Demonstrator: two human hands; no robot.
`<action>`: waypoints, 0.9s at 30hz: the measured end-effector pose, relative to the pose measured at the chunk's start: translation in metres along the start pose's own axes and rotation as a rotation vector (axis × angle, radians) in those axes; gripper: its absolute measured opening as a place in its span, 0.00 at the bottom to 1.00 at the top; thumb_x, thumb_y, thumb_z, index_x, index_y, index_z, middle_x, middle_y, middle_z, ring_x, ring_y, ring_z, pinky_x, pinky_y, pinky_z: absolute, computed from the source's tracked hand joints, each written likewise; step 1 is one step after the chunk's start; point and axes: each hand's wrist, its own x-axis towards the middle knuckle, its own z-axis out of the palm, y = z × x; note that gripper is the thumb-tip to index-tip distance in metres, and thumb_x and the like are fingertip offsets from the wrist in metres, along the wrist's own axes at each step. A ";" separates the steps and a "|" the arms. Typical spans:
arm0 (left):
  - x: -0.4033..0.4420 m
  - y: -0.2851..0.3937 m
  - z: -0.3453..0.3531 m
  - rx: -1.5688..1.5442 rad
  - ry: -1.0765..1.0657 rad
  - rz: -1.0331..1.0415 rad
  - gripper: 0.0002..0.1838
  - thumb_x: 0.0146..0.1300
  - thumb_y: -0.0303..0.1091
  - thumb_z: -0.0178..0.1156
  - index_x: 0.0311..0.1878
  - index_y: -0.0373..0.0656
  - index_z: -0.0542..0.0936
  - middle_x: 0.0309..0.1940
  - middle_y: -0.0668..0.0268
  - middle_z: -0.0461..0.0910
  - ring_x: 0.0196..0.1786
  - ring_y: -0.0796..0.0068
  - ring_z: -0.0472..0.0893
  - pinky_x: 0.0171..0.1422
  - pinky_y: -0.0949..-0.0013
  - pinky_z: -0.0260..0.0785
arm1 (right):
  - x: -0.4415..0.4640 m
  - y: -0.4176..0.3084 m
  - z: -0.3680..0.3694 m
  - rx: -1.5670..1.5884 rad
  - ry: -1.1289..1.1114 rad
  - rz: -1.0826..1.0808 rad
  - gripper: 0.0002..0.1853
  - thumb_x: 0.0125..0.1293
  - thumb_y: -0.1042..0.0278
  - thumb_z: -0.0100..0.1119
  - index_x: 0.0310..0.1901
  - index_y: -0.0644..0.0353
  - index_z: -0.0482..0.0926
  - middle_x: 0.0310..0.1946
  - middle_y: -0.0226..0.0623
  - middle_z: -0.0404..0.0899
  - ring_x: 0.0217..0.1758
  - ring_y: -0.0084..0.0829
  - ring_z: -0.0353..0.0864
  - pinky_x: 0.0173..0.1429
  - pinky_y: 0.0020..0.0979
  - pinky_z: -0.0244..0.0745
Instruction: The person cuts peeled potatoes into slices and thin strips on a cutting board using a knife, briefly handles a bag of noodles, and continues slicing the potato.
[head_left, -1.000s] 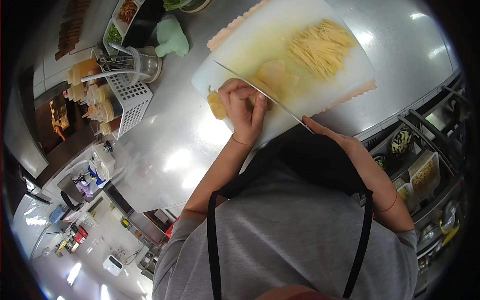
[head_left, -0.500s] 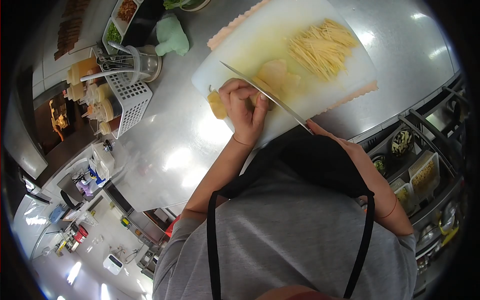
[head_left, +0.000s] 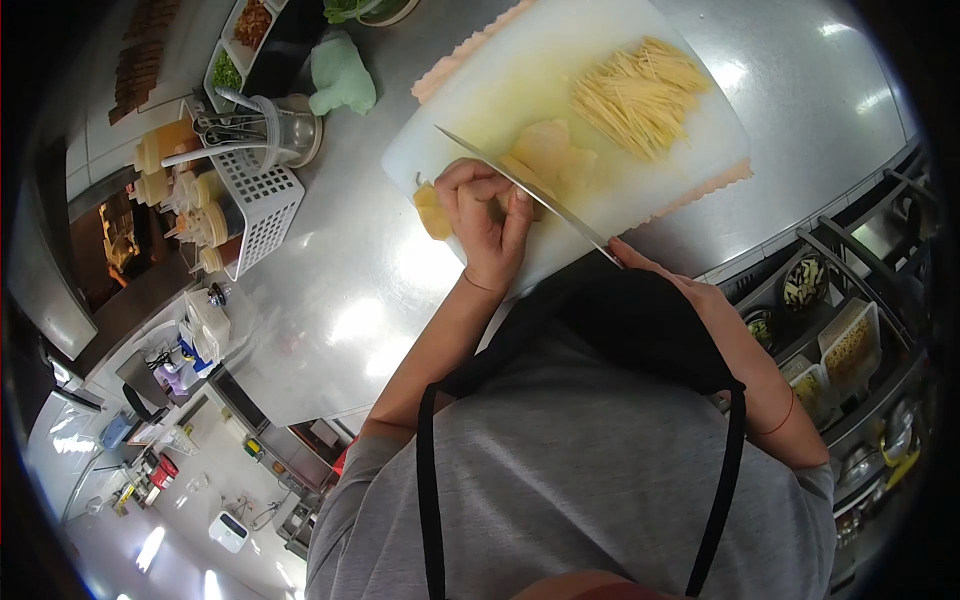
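Observation:
On the white cutting board (head_left: 490, 75), my left hand (head_left: 485, 222) is closed, its curled fingers on a yellow piece at the knife (head_left: 525, 184). The long blade slants from upper left to lower right against my fingers. My right hand (head_left: 655, 268) is at the knife's near end, its grip mostly hidden by the black apron. Thin yellow slices (head_left: 552, 158) lie fanned beyond the blade. A pile of yellow strips (head_left: 640, 97) is at the board's far right. Another yellow chunk (head_left: 433, 212) rests left of my left hand.
A pinkish cloth (head_left: 700, 193) lies under the board on the steel counter (head_left: 330, 290). At the left are a green cloth (head_left: 342, 74), a utensil container (head_left: 296, 130) and a white basket (head_left: 268, 215) of bottles. Food containers (head_left: 850, 345) stand at the right.
The knife has shifted slightly back and forth along its length, with my right hand moving with it. My left hand has stayed almost in place.

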 end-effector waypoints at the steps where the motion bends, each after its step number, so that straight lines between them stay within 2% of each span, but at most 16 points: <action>1: 0.000 0.000 0.000 0.000 0.000 0.001 0.09 0.57 0.26 0.63 0.37 0.40 0.72 0.43 0.59 0.68 0.49 0.61 0.69 0.55 0.61 0.62 | 0.001 0.001 0.000 0.000 0.001 -0.001 0.32 0.63 0.80 0.39 0.71 0.51 0.61 0.54 0.51 0.77 0.59 0.45 0.77 0.63 0.35 0.69; 7: 0.000 -0.001 0.001 0.011 0.000 0.018 0.09 0.57 0.27 0.64 0.38 0.41 0.72 0.43 0.59 0.67 0.49 0.61 0.69 0.55 0.61 0.62 | 0.009 0.011 0.004 -0.012 0.030 -0.029 0.30 0.64 0.80 0.40 0.70 0.53 0.61 0.52 0.54 0.77 0.56 0.47 0.78 0.59 0.36 0.70; 10: -0.001 -0.001 -0.001 -0.080 -0.036 -0.014 0.08 0.61 0.27 0.62 0.40 0.41 0.72 0.47 0.61 0.66 0.51 0.67 0.65 0.60 0.64 0.58 | 0.013 0.017 0.004 -0.022 0.032 -0.034 0.28 0.66 0.76 0.41 0.69 0.55 0.62 0.52 0.55 0.77 0.57 0.48 0.77 0.59 0.35 0.70; 13: -0.002 0.001 -0.003 -0.027 -0.046 0.012 0.08 0.61 0.27 0.62 0.40 0.41 0.72 0.47 0.61 0.66 0.51 0.66 0.66 0.59 0.64 0.59 | 0.016 0.016 0.005 0.005 0.006 0.037 0.26 0.67 0.74 0.44 0.68 0.59 0.63 0.53 0.54 0.77 0.59 0.48 0.76 0.59 0.35 0.70; 16: 0.001 0.001 -0.002 -0.015 -0.039 0.001 0.08 0.60 0.27 0.62 0.40 0.42 0.72 0.46 0.60 0.67 0.51 0.66 0.66 0.59 0.64 0.58 | 0.016 0.018 0.008 0.122 0.049 -0.052 0.25 0.68 0.74 0.46 0.67 0.60 0.65 0.55 0.53 0.76 0.60 0.48 0.75 0.60 0.36 0.70; 18: 0.003 0.000 -0.001 0.037 -0.012 0.039 0.11 0.56 0.27 0.65 0.38 0.41 0.73 0.42 0.60 0.67 0.46 0.62 0.69 0.52 0.63 0.63 | 0.013 0.015 0.006 0.120 0.052 -0.104 0.27 0.65 0.78 0.48 0.68 0.59 0.64 0.57 0.52 0.75 0.61 0.48 0.75 0.61 0.36 0.69; 19: 0.003 0.001 0.000 0.035 -0.010 0.042 0.11 0.56 0.27 0.65 0.38 0.41 0.73 0.42 0.60 0.67 0.46 0.62 0.69 0.52 0.63 0.63 | 0.010 0.013 0.004 0.118 0.055 -0.105 0.27 0.65 0.78 0.48 0.68 0.59 0.64 0.57 0.52 0.75 0.61 0.48 0.75 0.61 0.36 0.69; 22: 0.002 0.001 -0.001 0.043 -0.008 0.029 0.10 0.56 0.27 0.65 0.38 0.41 0.73 0.42 0.60 0.67 0.46 0.62 0.69 0.52 0.63 0.63 | 0.002 0.006 -0.001 0.043 0.032 -0.124 0.30 0.63 0.81 0.45 0.69 0.59 0.62 0.57 0.53 0.75 0.59 0.47 0.76 0.60 0.34 0.70; 27: 0.003 0.002 0.000 0.035 -0.006 0.032 0.10 0.55 0.26 0.64 0.37 0.41 0.72 0.42 0.60 0.67 0.47 0.62 0.69 0.52 0.63 0.63 | -0.001 0.004 -0.002 -0.010 -0.036 0.041 0.32 0.61 0.83 0.41 0.70 0.57 0.61 0.49 0.53 0.79 0.50 0.46 0.81 0.56 0.36 0.72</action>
